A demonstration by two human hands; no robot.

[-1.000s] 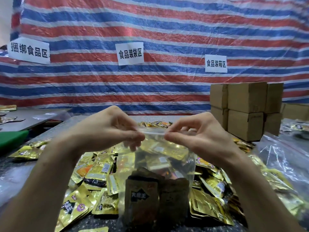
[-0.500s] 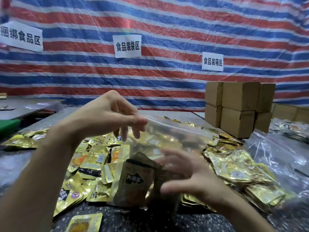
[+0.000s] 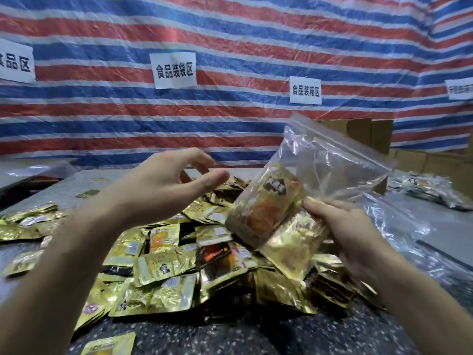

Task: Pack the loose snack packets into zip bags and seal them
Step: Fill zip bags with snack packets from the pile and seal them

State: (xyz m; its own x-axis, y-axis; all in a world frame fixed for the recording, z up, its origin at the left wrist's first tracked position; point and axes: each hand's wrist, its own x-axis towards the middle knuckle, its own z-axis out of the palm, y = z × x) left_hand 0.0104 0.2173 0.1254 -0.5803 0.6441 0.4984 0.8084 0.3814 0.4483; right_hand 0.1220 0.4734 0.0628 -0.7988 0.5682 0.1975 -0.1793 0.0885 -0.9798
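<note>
A clear zip bag (image 3: 325, 172) with several gold and brown snack packets in its lower half is lifted and tilted to the right above the table. My right hand (image 3: 343, 229) grips its filled lower part from the right side. The bag's zip strip runs along the raised upper edge. My left hand (image 3: 163, 185) hovers left of the bag with fingers loosely spread, holding nothing. A big heap of loose gold snack packets (image 3: 169, 262) lies on the dark speckled table (image 3: 230, 336) below both hands.
Cardboard boxes (image 3: 368, 131) stand at the back right behind the bag. Filled zip bags (image 3: 432, 188) and empty clear bags (image 3: 399, 226) lie at the right. A striped tarp wall with paper signs (image 3: 175, 70) closes the back. More packets (image 3: 28, 219) lie at the left.
Both hands pinched the bag's top a second ago. My left hand has let go and my right hand has taken the bag's lower part and swung it up to the right.
</note>
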